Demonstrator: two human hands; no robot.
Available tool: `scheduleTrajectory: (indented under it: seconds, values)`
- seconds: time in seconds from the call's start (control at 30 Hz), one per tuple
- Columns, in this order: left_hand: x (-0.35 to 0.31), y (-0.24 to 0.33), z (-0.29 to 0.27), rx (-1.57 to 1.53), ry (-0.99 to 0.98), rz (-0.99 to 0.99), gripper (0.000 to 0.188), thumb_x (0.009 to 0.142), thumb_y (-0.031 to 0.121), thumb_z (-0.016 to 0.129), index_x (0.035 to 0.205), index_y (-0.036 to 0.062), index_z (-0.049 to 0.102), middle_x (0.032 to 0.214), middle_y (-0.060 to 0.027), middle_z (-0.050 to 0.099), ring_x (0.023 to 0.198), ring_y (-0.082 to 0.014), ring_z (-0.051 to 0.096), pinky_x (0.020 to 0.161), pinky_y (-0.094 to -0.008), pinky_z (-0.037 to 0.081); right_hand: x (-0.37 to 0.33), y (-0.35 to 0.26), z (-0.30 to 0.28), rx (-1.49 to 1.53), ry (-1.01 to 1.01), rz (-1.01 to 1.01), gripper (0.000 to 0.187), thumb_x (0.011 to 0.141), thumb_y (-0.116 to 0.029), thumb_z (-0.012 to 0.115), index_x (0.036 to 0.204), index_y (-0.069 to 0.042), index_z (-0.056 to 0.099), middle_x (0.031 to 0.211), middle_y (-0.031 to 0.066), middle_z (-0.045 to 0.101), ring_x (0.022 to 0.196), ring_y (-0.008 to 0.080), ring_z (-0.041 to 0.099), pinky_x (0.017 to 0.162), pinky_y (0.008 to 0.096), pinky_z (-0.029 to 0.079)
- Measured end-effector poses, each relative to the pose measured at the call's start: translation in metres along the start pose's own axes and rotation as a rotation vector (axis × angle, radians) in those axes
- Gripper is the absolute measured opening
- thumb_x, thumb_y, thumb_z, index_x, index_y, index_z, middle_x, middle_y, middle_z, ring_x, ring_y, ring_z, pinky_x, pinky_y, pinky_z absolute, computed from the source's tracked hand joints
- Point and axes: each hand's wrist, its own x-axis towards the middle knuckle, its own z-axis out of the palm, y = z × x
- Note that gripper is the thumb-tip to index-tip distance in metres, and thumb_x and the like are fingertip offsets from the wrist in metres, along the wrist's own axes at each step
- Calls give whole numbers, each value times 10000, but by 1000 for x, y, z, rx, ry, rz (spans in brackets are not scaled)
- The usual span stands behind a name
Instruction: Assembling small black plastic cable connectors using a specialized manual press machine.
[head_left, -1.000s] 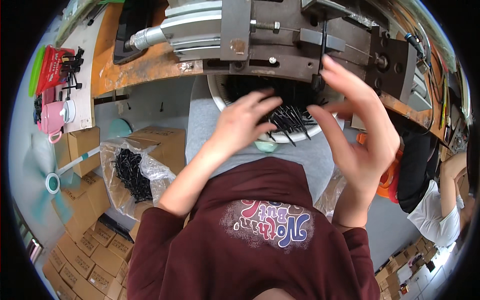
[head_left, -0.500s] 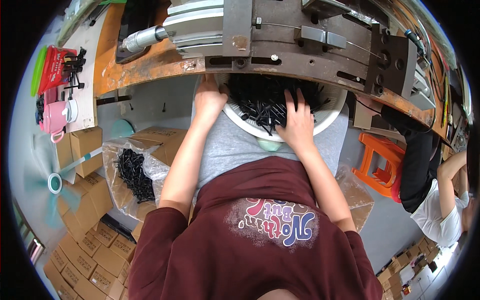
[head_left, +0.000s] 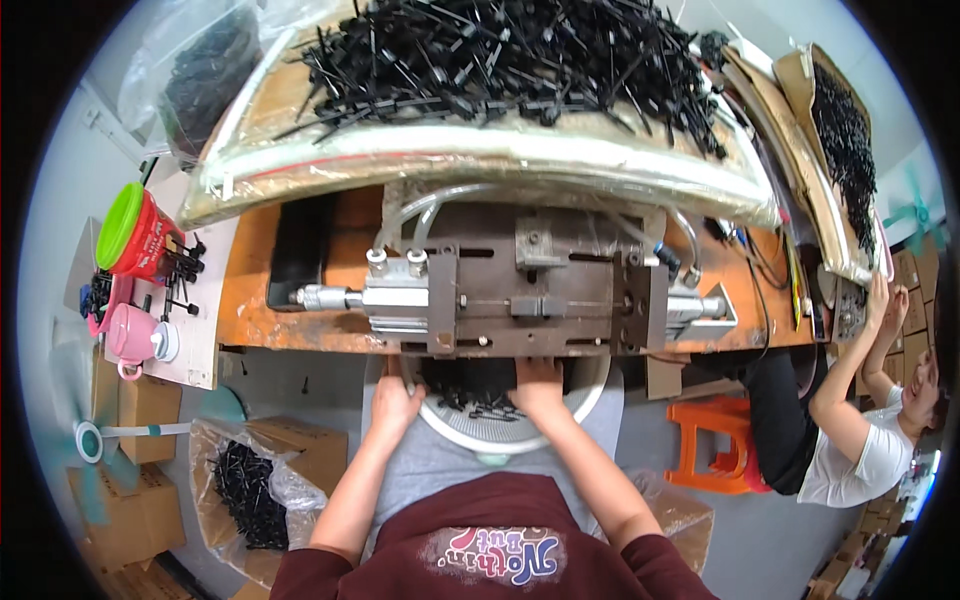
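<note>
Right hand has moved deeper into basket, under bench edge.

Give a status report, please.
Left hand at rim of white round plastic basket. Right hand inside, by thin black pieces. Brown metal fixture partly hides basket.

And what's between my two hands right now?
In the head view, loose black parts in the white basket lie between your left hand, at the basket's rim, and your right hand, inside it. The machine hides the far side.
</note>
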Motion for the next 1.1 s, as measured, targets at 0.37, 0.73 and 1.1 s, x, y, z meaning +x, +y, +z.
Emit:
scheduleTrajectory:
  seconds: [0.37, 0.73, 1.1]
  values:
    - [-44, 50, -17, 23, 237, 256, 740, 752, 172, 732, 1346, -61, 358, 1259, -321, 377, 1182, -497, 375, 1012, -498, 355, -37, -35, -268, 535, 373, -694, 259, 780, -148, 733, 998, -31, 658, 741, 89, 644, 664, 251, 641, 600, 310, 514]
    - [-86, 114, -51, -327, 149, 758, 677, 744, 11, 719, 1340, -3, 399, 1321, -229, 477, 883, -236, 643, 853, -364, 506, 126, -43, -373, -338, 636, -618, 158, 790, 7, 567, 927, -57, 617, 876, 80, 627, 874, 258, 633, 710, 359, 536]
    - [-87, 118, -61, -304, 115, 868, 565, 738, -1, 705, 1260, 23, 491, 1276, -165, 559, 827, -214, 659, 742, -328, 519, 159, -38, -373, -351, 217, -497, 511, 725, -15, 577, 1224, -80, 483, 1097, 200, 633, 1061, 363, 591, 910, 443, 482]
